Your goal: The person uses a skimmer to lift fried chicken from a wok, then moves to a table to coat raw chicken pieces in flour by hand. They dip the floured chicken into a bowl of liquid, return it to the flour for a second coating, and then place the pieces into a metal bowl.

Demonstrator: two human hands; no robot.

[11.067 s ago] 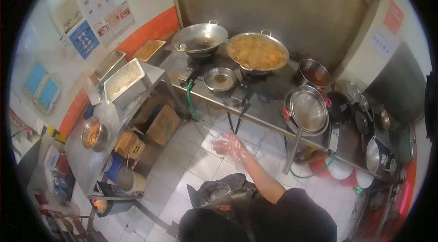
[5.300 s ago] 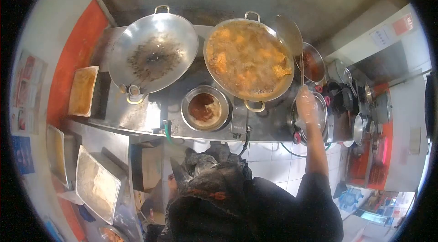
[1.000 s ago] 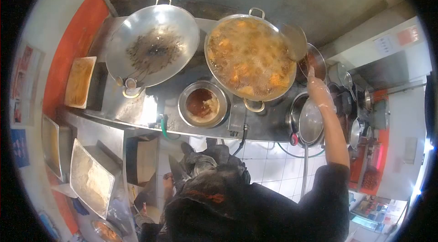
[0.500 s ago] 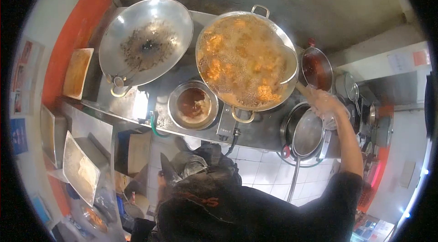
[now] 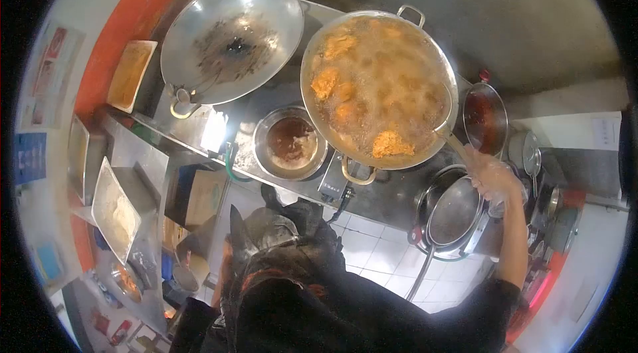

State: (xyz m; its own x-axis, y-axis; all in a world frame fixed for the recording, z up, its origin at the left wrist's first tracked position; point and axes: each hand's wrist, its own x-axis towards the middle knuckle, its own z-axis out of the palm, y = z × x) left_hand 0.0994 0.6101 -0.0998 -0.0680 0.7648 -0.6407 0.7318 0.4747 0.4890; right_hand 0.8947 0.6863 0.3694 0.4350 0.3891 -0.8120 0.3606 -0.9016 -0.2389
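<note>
My right hand [image 5: 493, 177], in a clear plastic glove, is closed on the handle of a ladle [image 5: 455, 143]. The ladle's head dips into bubbling oil at the right side of a large two-handled wok [image 5: 353, 179]. Several orange-brown fried pieces [image 5: 392, 144] float in the oil. To the left stands a second wok [image 5: 189, 40], with dark residue at its bottom. A metal bowl of brown liquid [image 5: 290, 143] sits between and in front of the woks. My left arm hangs low beside my body, and its hand is hidden.
A strainer [image 5: 454, 213] rests on a pot at the front right, its long handle pointing toward me. Behind it is a pot of red liquid [image 5: 483, 120]. Trays stand at the left, one holding pale powder [image 5: 122, 220]. A green hose [image 5: 230, 168] hangs at the counter edge.
The view has shifted, so the woks sit further right. The ladle's head has sunk deeper into the oil, and the fried pieces have drifted.
</note>
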